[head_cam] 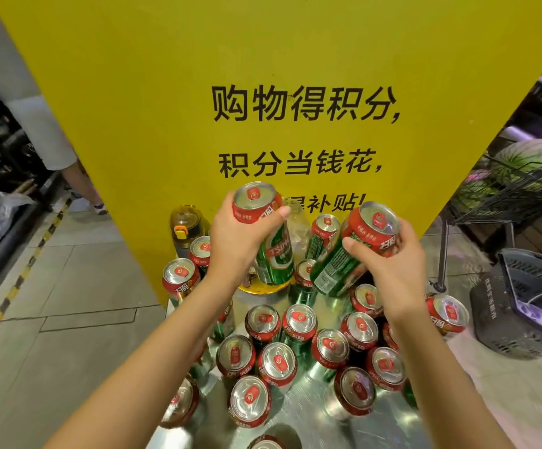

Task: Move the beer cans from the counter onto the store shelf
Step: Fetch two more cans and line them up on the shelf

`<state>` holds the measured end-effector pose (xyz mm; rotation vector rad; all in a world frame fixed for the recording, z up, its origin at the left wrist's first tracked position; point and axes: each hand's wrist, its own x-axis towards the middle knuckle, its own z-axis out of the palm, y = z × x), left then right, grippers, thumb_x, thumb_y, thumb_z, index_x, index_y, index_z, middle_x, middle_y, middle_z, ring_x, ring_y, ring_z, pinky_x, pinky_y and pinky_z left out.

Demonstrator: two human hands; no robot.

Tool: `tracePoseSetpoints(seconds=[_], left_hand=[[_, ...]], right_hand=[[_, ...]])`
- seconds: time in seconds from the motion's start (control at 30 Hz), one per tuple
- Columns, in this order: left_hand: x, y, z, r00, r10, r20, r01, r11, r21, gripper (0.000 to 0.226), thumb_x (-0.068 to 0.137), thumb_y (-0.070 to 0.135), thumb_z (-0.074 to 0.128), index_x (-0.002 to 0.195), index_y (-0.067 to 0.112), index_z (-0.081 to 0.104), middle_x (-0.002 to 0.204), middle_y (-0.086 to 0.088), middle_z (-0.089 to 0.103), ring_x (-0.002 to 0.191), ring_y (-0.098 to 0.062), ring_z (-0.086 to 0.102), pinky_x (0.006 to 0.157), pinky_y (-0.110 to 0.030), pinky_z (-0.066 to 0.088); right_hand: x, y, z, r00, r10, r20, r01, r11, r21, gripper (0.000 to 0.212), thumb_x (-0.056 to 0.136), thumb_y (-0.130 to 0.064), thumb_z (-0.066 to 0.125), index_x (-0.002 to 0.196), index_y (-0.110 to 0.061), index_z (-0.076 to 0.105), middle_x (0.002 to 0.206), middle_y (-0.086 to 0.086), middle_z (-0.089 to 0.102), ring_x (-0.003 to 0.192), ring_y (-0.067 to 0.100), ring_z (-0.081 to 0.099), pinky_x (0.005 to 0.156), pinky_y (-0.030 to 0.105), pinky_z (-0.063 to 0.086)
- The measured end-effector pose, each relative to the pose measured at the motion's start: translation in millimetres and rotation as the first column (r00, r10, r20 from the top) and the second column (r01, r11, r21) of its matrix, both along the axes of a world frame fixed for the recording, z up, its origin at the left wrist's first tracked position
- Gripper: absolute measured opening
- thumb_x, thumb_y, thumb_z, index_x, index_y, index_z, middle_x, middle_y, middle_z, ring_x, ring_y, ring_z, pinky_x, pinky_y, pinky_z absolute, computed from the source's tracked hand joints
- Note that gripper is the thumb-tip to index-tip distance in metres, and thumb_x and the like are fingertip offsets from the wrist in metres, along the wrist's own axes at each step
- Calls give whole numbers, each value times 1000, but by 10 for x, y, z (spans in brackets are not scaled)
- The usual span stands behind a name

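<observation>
Holding one beer can per hand, both raised clear of the cluster on the steel counter (pixel 298 413), probably for carrying two per trip. Left hand (pixel 240 241) wrapped round left can (pixel 264 228); right hand (pixel 392 260) wrapped round right can (pixel 357 247), tilted. Both in front of yellow sign (pixel 263 92). Shelf not visible.

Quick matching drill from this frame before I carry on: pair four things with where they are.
Things:
1. left hand
2. right hand
3. amber bottle
4. watermelon

Places:
A. in the wire cart, far right
B. upright against the yellow sign, left of the raised cans
C. grips the raised can nearer the cart
D. grips the raised can nearer the amber bottle

Pairs: 1-D, 2-C, 3-B, 4-A
</observation>
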<state>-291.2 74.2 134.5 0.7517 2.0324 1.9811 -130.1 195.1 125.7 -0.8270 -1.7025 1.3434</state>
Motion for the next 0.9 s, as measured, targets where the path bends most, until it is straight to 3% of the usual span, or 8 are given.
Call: tracePoseSetpoints(seconds=[0.1, 0.2, 0.3, 0.4, 0.47, 0.57, 0.67, 0.9], left_hand=[[66, -320, 240, 997, 34, 75, -44, 988, 145, 54, 48, 52, 76, 94, 30, 59, 92, 7, 68, 85, -9, 66, 73, -22, 54], [143, -776, 375, 986, 53, 155, -86, 973, 216, 56, 50, 49, 74, 97, 21, 64, 86, 6, 70, 80, -11, 68, 70, -23, 53], [221, -1356, 456, 983, 66, 170, -100, 975, 201, 56, 57, 42, 77, 102, 12, 66, 92, -3, 72, 85, -19, 69, 73, -30, 55], [322, -2040, 454, 972, 140, 188, -172, 971, 165, 39, 62, 27, 82, 93, 9, 67, 77, 3, 70, 72, -12, 67, 64, -22, 52], [444, -2538, 418, 943, 243, 229, -275, 954, 120, 42, 59, 34, 75, 93, 9, 69, 73, 2, 70, 69, -11, 68, 61, -20, 51], [652, -3361, 329, 865, 405, 296, -436, 899, 44, 36, 57, 38, 68, 85, 15, 68, 67, 5, 71, 62, -8, 67, 53, -16, 50], [878, -4267, 195, 760, 560, 330, -575, 816, -60, 39, 56, 44, 67, 86, 18, 68, 69, 4, 72, 63, -10, 68, 56, -22, 51], [1555, -6266, -31, 431, 845, 317, -838, 505, -206, 35, 64, 50, 67, 86, 23, 66, 73, 5, 70, 61, -6, 66, 58, -23, 43]], right_hand=[[-2, -260, 218, 988, 124, -93, -128, 991, -38, 51, 67, -23, 82, 111, -32, 59, 107, -5, 68, 97, 8, 65, 79, 25, 51], [-48, -624, 297, 960, 244, -139, -257, 963, -82, 57, 57, -35, 81, 110, -31, 60, 105, -1, 69, 98, 16, 67, 80, 29, 52], [-104, -1104, 297, 918, 359, -170, -381, 917, -120, 54, 54, -43, 74, 105, -30, 62, 99, 1, 71, 92, 19, 69, 78, 32, 54], [-163, -1675, 195, 853, 490, -179, -515, 845, -141, 53, 52, -40, 73, 102, -24, 64, 91, 2, 73, 83, 18, 70, 70, 28, 54], [-208, -2100, 82, 803, 564, -194, -594, 784, -179, 53, 50, -39, 73, 99, -22, 64, 86, 2, 73, 77, 17, 70, 64, 27, 54], [-267, -2789, -46, 729, 653, -205, -685, 687, -244, 52, 48, -38, 74, 96, -21, 64, 81, 3, 73, 72, 18, 70, 60, 27, 54], [-305, -3548, -134, 640, 748, -176, -762, 586, -276, 57, 46, -41, 74, 98, -20, 64, 82, 6, 72, 74, 22, 69, 62, 30, 55], [-344, -5387, -294, 359, 916, -181, -886, 273, -374, 54, 47, -39, 76, 95, -19, 63, 77, 7, 70, 70, 24, 68, 58, 30, 54]])
